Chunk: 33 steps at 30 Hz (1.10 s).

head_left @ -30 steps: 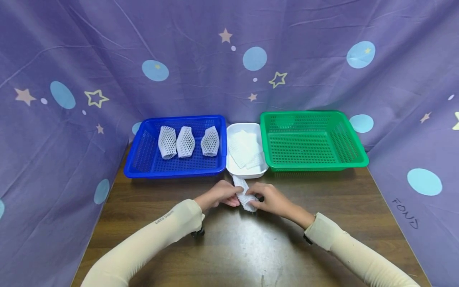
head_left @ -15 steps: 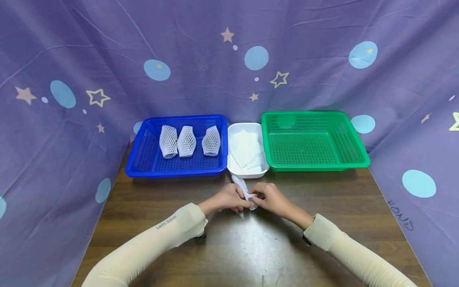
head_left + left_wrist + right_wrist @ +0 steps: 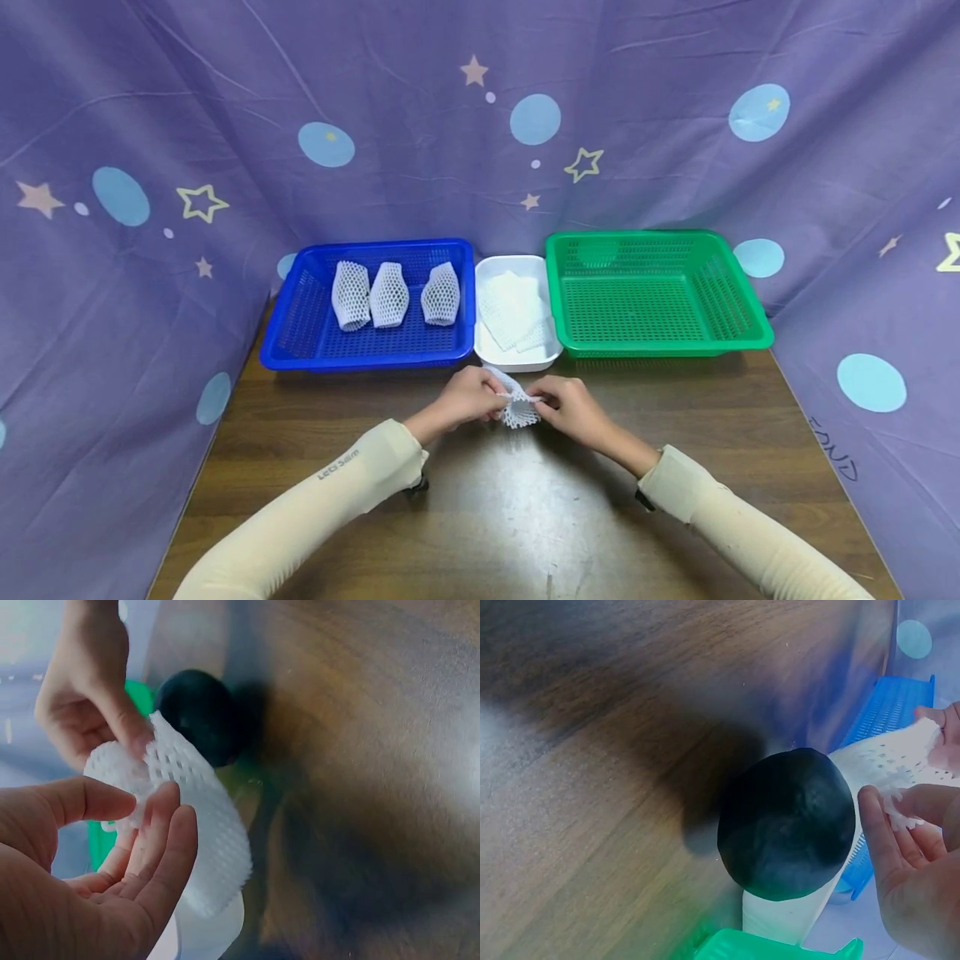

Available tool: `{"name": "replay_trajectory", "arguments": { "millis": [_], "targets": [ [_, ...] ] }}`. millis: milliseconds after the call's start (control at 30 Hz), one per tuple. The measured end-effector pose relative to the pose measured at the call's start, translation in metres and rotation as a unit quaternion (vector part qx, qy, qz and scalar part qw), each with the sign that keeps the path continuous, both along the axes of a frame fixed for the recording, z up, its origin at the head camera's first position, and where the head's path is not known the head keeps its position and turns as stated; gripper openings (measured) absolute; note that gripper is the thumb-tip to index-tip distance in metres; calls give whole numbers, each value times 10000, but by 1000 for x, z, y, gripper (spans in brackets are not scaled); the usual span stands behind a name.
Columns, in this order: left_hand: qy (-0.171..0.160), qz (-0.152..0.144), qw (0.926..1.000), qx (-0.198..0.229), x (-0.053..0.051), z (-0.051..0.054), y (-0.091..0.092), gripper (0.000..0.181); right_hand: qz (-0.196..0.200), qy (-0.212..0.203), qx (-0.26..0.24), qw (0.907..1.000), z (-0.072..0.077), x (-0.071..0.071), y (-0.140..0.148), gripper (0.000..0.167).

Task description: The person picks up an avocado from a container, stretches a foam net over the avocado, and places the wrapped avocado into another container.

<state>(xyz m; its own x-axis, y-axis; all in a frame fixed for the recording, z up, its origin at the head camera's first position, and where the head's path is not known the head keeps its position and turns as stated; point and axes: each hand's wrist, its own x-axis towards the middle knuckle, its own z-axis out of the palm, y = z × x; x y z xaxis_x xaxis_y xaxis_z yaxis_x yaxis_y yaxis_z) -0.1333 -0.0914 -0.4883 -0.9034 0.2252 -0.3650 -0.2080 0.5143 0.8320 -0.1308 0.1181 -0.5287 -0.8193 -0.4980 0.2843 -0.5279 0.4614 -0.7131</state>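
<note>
A white foam mesh sleeve (image 3: 510,387) slants between the hands, its near end spread into an opening. My left hand (image 3: 467,395) pinches one side of that end; my right hand (image 3: 568,407) pinches the other. In the left wrist view the fingertips meet at the edge of the sleeve (image 3: 206,840). A dark, rounded object (image 3: 787,825) sits low beside my right fingers in the right wrist view, and the left wrist view has this dark object (image 3: 196,712) beyond the mesh. From the head view my right hand hides it; its kind is unclear.
Three mesh-wrapped pieces lie in a blue basket (image 3: 315,362), at back left. A white tray (image 3: 517,364) with flat mesh sleeves (image 3: 512,304) stands behind the hands. To its right is a green basket (image 3: 660,343). A purple curtain (image 3: 420,167) encloses the wooden table (image 3: 510,533).
The sleeve, flatter and narrower before, now has its near end pulled wide. My left hand came nearer, then moved back up to the opening's left edge; the right hand stayed close by.
</note>
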Motion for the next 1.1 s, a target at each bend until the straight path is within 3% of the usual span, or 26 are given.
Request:
{"name": "replay_trajectory", "arguments": {
  "millis": [167, 400, 533, 667, 800, 933, 1100],
  "targets": [
    [-98, 23, 9998, 148, -3, 7, -9, 4, -111, -27, -214, 9997, -1, -2, 4, 13],
    [-332, -114, 9994, -49, -8, 15, -22, 6, -203, -136, -343, 9991, -1, -4, 8, 12],
    [-501, -321, 9981, -129, -9, 13, -24, 3, -113, -218, -223, 9994, -1, -3, 7, 12],
    [-604, -495, 9969, -86, -9, 7, -21, 3, 89, -596, -157, 9981, 0, -1, 3, 13],
    [-684, -584, 9959, -64, -7, 2, -17, 4, 252, -854, -243, 9957, -1, 0, 1, 26],
    [-738, -601, 9954, -60, -6, -1, -14, 5, 310, -684, -424, 9963, -3, 1, 0, 33],
    [-456, -418, 9979, 177, -6, -1, -11, 7, 310, -167, -550, 9979, -1, 1, -3, 21]
  ]
}}
